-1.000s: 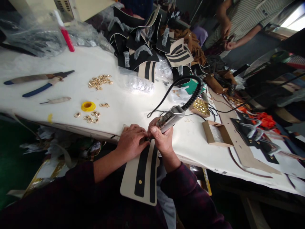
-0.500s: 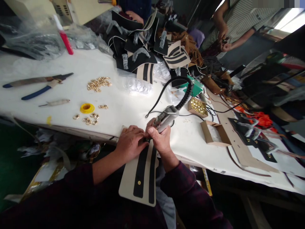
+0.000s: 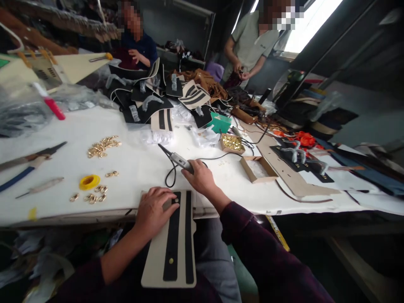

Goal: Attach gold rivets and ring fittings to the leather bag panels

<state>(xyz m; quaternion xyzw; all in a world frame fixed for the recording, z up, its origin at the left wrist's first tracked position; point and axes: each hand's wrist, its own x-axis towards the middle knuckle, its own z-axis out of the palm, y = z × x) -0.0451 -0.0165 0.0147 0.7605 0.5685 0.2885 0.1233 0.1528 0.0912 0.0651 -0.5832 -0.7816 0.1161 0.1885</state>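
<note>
A beige panel (image 3: 154, 269) with two black strips lies across the table's front edge and my lap. A brass-coloured stud (image 3: 171, 261) sits low on one strip, and a small metal piece (image 3: 176, 200) shows near its top. My left hand (image 3: 154, 212) rests on the panel's upper left, fingers laid over it and thumb apart, beside that metal piece. My right hand (image 3: 202, 179) is closed around the near end of a grey corded electric screwdriver (image 3: 181, 161), which lies low over the tabletop beyond the panel. Its black cable loops beside it.
On the left are pliers (image 3: 31, 162), an awl (image 3: 41, 186), yellow tape (image 3: 89, 182) and gold clasps (image 3: 102, 147). Boxes (image 3: 232, 144) (image 3: 259, 169) stand right. Black and beige pieces (image 3: 148, 99) pile up behind. Two people (image 3: 140, 46) (image 3: 249, 46) are beyond the table.
My right hand has moved the screwdriver off the panel, up and away, and tipped it down toward the tabletop. My left hand stays on the panel. The view has tilted up.
</note>
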